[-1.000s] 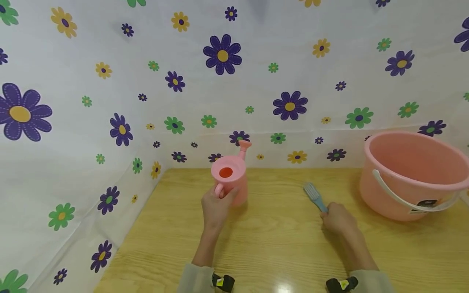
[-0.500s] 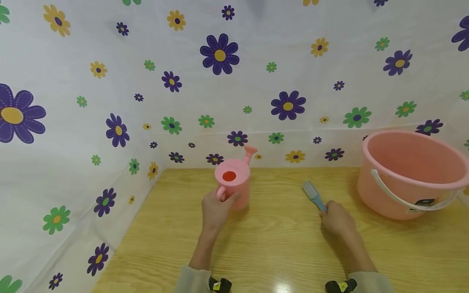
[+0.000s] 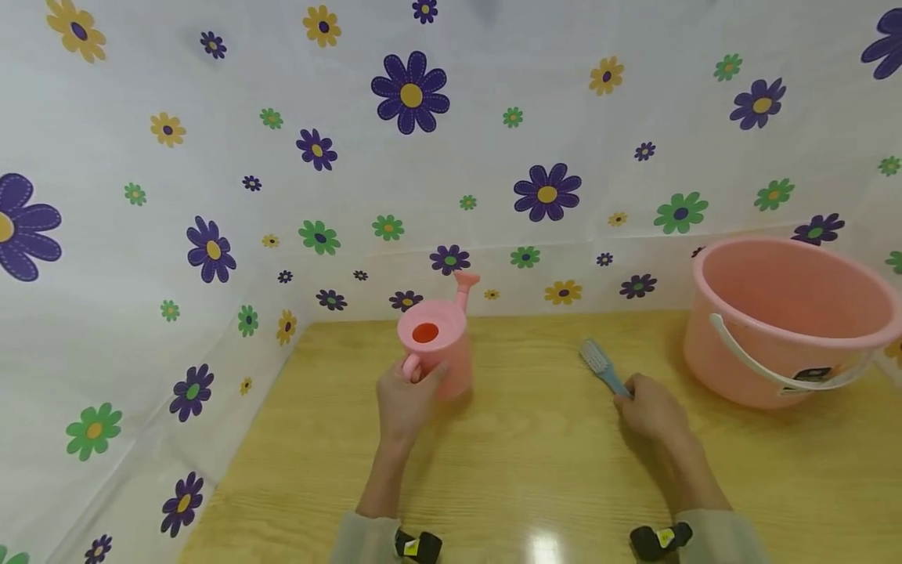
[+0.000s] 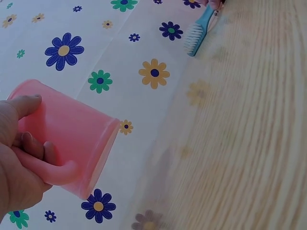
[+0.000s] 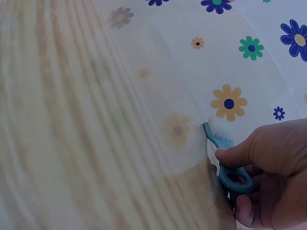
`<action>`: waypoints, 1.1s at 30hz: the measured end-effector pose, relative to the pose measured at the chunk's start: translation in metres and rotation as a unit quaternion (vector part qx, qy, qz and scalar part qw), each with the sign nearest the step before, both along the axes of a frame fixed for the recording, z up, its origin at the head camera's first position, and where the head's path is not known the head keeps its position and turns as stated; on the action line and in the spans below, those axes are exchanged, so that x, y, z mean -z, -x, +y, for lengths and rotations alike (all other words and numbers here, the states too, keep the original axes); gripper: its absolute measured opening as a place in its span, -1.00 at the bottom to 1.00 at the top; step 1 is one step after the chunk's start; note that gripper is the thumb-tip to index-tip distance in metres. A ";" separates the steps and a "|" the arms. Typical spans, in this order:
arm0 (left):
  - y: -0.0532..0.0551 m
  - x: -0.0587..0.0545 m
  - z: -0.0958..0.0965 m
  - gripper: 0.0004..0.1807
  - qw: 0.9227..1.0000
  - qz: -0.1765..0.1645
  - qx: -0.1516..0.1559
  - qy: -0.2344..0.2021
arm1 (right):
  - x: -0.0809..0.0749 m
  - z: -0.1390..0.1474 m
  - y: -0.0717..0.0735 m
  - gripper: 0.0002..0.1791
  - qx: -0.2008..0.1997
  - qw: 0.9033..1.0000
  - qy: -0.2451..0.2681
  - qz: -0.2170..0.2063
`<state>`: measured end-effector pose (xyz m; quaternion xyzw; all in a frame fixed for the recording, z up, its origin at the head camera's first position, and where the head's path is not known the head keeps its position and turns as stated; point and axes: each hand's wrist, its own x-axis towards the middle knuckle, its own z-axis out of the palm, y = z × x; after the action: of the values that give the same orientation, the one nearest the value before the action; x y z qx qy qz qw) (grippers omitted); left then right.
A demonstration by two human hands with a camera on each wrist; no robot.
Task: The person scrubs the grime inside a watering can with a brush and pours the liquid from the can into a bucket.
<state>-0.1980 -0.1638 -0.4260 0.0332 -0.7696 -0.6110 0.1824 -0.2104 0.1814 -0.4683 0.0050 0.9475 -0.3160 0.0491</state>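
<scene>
A pink toy watering can [image 3: 451, 368] with a round top opening and a spout at the back right is in my left hand [image 3: 405, 403]. The fingers curl through its handle [image 4: 45, 167] and the thumb lies along its wall. The left wrist view shows the can's base apart from the wooden table. To the right, my right hand [image 3: 651, 407] grips a small blue brush [image 3: 611, 380] by its handle. White bristles [image 4: 193, 39] face up, and the brush head points away from me. In the right wrist view, the thumb presses the handle above its looped end [image 5: 236, 180].
A large pink bucket [image 3: 726, 356] with a white handle [image 3: 747, 362] stands at the right, beyond my right hand. Light wood table [image 3: 521, 462] lies between my hands. A white flower-printed sheet [image 3: 486, 149] hangs along the table's back and left edges.
The watering can shifts slightly right and nearer, then a little back to the left. My right hand keeps the brush in nearly the same place. The head view shifts slightly.
</scene>
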 end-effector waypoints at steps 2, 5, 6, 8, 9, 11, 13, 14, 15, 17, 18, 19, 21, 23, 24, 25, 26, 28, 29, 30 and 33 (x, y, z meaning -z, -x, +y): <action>0.003 -0.003 -0.001 -0.72 1.000 0.002 -0.002 0.003 | -0.003 0.001 0.003 -0.79 -0.001 1.000 0.008 0.006; 0.003 -0.005 -0.003 -0.71 1.000 0.004 0.000 0.004 | -0.003 0.000 0.004 -0.80 0.001 1.000 0.025 0.010; 0.003 -0.006 -0.003 -0.71 1.000 0.005 0.002 0.004 | -0.003 0.000 0.003 -0.81 0.001 0.999 0.030 0.014; 0.003 -0.005 -0.004 -0.70 1.000 0.007 0.010 -0.004 | -0.003 -0.001 0.003 -0.81 0.001 0.999 0.038 0.019; 0.002 -0.005 -0.004 -0.70 1.000 0.008 0.014 -0.005 | -0.002 0.000 0.003 -0.81 0.000 0.999 0.039 0.019; 0.002 -0.003 -0.003 -0.71 1.000 0.006 0.019 -0.011 | -0.002 0.001 0.002 -0.82 -0.003 0.999 0.042 0.020; 0.001 -0.002 -0.002 -0.72 1.000 0.006 0.022 -0.017 | -0.002 0.002 0.002 -0.83 -0.008 0.999 0.048 0.023; 0.000 -0.001 -0.002 -0.72 1.000 0.008 0.024 -0.018 | -0.001 0.002 0.002 -0.84 -0.011 0.998 0.053 0.027; 0.000 -0.001 -0.001 -0.73 0.999 0.012 0.026 -0.020 | -0.001 0.003 0.002 -0.84 -0.012 0.998 0.057 0.030; -0.001 0.000 0.000 -0.76 0.999 0.018 0.031 -0.020 | 0.000 0.004 0.002 -0.85 -0.014 0.997 0.067 0.037; -0.001 0.000 0.001 -0.76 0.999 0.023 0.034 -0.020 | 0.001 0.005 0.002 -0.85 -0.015 0.997 0.071 0.040; -0.001 0.000 0.002 -0.77 0.999 0.026 0.036 -0.019 | 0.002 0.006 0.003 -0.85 -0.014 0.996 0.074 0.041; -0.001 0.001 0.003 -0.77 0.999 0.032 0.037 -0.015 | 0.003 0.007 0.003 -0.85 -0.016 0.996 0.079 0.040; -0.002 0.002 0.004 -0.78 0.999 0.035 0.037 -0.013 | 0.004 0.009 0.004 -0.85 -0.021 0.995 0.088 0.045; -0.002 0.002 0.004 -0.78 0.999 0.037 0.038 -0.013 | 0.003 0.009 0.004 -0.84 -0.024 0.994 0.095 0.045; -0.002 0.002 0.004 -0.79 0.999 0.037 0.037 -0.011 | 0.003 0.009 0.004 -0.84 -0.025 0.994 0.099 0.048; -0.002 0.002 0.005 -0.78 0.998 0.037 0.039 -0.012 | 0.002 0.010 0.004 -0.83 -0.026 0.993 0.104 0.051; -0.003 0.001 0.006 -0.76 0.998 0.036 0.043 -0.012 | -0.001 0.010 0.003 -0.82 -0.025 0.992 0.115 0.055; -0.003 0.001 0.006 -0.75 0.998 0.036 0.045 -0.011 | -0.003 0.011 0.004 -0.81 -0.023 0.991 0.123 0.054; -0.003 0.000 0.006 -0.73 0.998 0.036 0.046 -0.010 | -0.005 0.011 0.004 -0.81 -0.021 0.991 0.124 0.054; -0.004 -0.002 0.008 -0.69 0.998 0.037 0.048 -0.003 | -0.009 0.011 0.005 -0.80 -0.017 0.990 0.131 0.055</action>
<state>-0.1943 -0.1560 -0.4244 -0.0258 -0.7609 -0.6224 0.1815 -0.2152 0.1922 -0.4592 -0.0348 0.8990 -0.4366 0.0026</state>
